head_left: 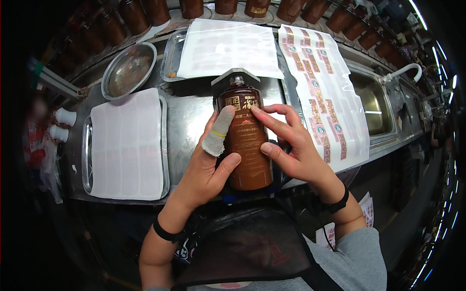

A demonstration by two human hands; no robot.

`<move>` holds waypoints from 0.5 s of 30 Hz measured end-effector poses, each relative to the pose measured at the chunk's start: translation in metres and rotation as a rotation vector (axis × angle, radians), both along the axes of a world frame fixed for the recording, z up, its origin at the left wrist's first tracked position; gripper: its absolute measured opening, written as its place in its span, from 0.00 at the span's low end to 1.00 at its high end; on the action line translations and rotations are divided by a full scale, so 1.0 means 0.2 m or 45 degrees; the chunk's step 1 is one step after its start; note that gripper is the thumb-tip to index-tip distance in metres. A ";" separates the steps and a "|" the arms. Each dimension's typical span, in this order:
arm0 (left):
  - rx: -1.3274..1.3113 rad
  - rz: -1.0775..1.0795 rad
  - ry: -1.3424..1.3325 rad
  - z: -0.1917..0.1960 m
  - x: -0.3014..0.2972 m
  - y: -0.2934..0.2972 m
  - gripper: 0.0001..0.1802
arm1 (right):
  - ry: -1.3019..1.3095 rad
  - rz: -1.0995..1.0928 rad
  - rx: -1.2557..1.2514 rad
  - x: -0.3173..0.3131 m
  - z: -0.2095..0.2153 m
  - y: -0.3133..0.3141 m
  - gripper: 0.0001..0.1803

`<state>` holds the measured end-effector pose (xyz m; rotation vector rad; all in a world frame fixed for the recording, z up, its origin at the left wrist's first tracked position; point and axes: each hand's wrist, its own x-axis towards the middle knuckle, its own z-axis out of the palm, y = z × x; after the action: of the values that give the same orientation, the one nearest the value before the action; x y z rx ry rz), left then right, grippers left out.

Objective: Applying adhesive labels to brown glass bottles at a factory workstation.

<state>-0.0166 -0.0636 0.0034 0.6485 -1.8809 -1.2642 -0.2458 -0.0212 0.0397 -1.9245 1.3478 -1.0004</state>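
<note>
A brown glossy bottle (248,150) with gold print on its front leans back in the middle, its bare threaded neck pointing away from me, against a dark angular holder (233,76). My left hand (208,157) grips its left side, the thumb low on the front. A grey cloth sleeve (219,131) with a yellow band covers my left index finger, which lies on the upper label area. From the right, my right hand (291,143) holds the bottle with index fingertip near the shoulder and thumb on the front edge. Fingers behind the bottle are partly hidden.
White backing sheets lie on a left tray (165,160) and a far tray (170,53). A label sheet (323,92) with brown and gold strips is at right, beside a sink (374,104). A metal bowl (128,70) stands far left; several brown bottles (133,17) line the back.
</note>
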 end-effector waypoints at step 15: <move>-0.036 -0.018 -0.029 0.01 -0.01 0.00 0.42 | 0.010 -0.006 -0.082 -0.04 -0.04 0.00 0.35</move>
<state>-0.0178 -0.0630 0.0048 0.6385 -1.9218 -1.2420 -0.2531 -0.0213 0.0317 -1.9752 1.3399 -1.0514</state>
